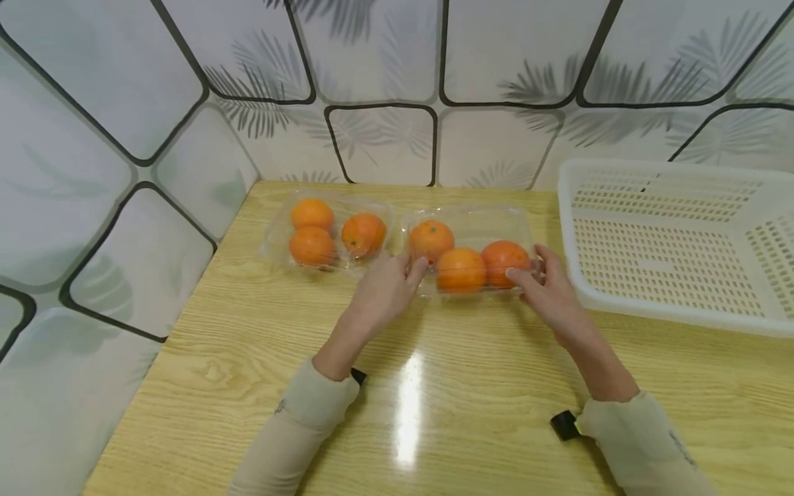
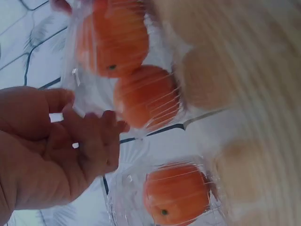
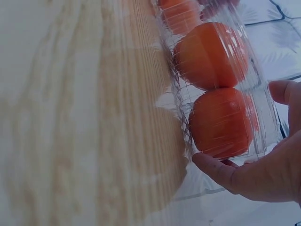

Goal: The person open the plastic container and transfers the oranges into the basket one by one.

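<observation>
A clear plastic container [image 1: 490,222] holds three oranges [image 1: 461,270] and lies on the wooden table. At its left end my left hand [image 1: 384,286] grips the edge, thumb toward the front corner. My right hand [image 1: 554,289] holds the opposite end, thumb on the near corner. In the left wrist view, the left hand [image 2: 61,146] has its fingers curled at the container's edge. The right wrist view has the right hand [image 3: 263,174] spread around the end beside an orange [image 3: 221,123]. A second clear container [image 1: 279,241], also with three oranges [image 1: 312,246], sits just left of the first.
A white slotted plastic basket [image 1: 676,313] stands at the right, close to my right hand. Behind the wooden table [image 1: 471,413] rises a wall [image 1: 384,145] with dark lines and leaf prints; the table's left edge meets a similar wall.
</observation>
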The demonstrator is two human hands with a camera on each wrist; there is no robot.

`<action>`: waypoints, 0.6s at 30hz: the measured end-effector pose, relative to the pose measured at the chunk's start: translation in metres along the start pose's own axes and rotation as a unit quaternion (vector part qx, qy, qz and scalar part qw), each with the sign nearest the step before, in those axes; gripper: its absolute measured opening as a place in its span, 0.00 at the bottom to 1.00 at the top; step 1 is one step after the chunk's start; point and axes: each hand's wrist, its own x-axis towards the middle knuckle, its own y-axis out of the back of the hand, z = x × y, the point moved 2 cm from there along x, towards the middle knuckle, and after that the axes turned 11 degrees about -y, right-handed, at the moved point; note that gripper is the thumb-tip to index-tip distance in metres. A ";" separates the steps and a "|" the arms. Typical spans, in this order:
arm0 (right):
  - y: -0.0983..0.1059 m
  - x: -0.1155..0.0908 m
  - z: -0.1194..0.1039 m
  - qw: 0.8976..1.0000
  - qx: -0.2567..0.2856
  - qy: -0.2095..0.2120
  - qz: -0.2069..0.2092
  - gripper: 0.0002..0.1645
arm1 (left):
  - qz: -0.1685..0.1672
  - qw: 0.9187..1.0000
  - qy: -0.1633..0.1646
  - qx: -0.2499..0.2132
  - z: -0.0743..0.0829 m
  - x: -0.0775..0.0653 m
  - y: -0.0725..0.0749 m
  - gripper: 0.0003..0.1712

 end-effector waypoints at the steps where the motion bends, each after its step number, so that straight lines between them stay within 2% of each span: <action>1: 0.000 0.000 0.000 1.000 0.001 0.001 -0.001 0.54 | -0.005 1.000 -0.003 -0.011 -0.002 0.000 0.002 0.21; 3: 0.000 -0.001 -0.001 1.000 0.004 -0.001 -0.001 0.54 | -0.017 0.999 0.003 -0.044 -0.005 -0.001 0.006 0.20; 5: 0.000 -0.002 -0.001 1.000 0.006 -0.002 -0.002 0.54 | -0.024 0.996 0.024 -0.084 -0.009 -0.001 0.008 0.18; 9: 0.001 -0.001 -0.001 1.000 0.006 -0.002 -0.003 0.54 | -0.027 0.990 0.065 -0.120 -0.015 -0.001 0.010 0.15; 15: 0.002 0.001 -0.001 1.000 0.008 0.001 -0.003 0.53 | -0.019 0.984 0.095 -0.148 -0.017 0.002 0.005 0.22; 18: 0.003 0.001 -0.001 1.000 0.010 0.011 -0.013 0.53 | -0.033 0.979 0.092 -0.176 -0.018 0.001 0.005 0.28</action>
